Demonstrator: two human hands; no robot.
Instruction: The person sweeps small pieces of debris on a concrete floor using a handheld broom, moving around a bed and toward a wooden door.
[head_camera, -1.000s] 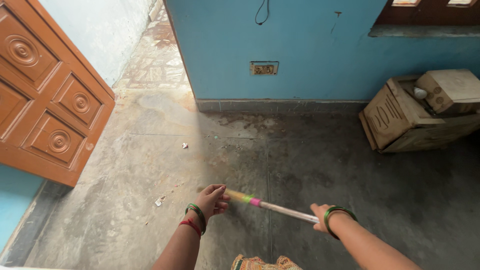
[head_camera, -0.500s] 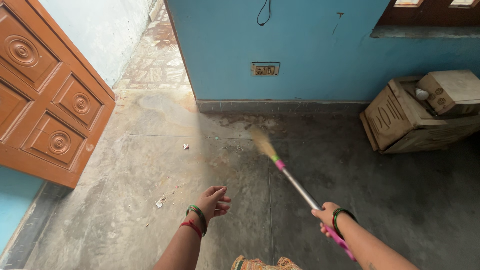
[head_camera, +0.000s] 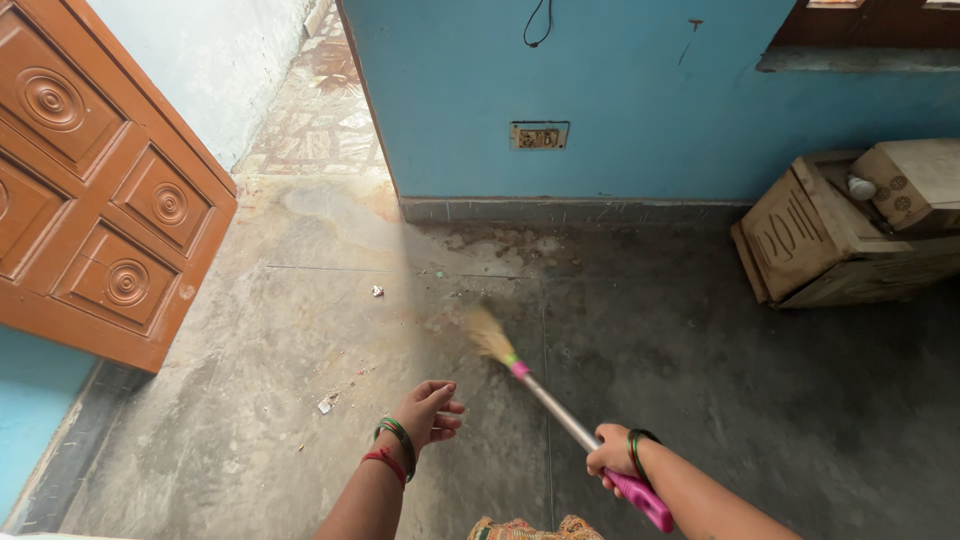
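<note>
Broom (head_camera: 545, 392) looked light and stiff to us; our right hand (head_camera: 608, 462) gripped its pink handle. Beside it, our left hand (head_camera: 425, 412) hung loosely curled, empty.

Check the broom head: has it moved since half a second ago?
Yes. The broom head has swung back toward the person and left, away from the blue wall, while the right hand grips the handle.

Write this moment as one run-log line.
right hand: grips broom | left hand: free, open | bristles: on floor | paper scrap: near left hand
</note>
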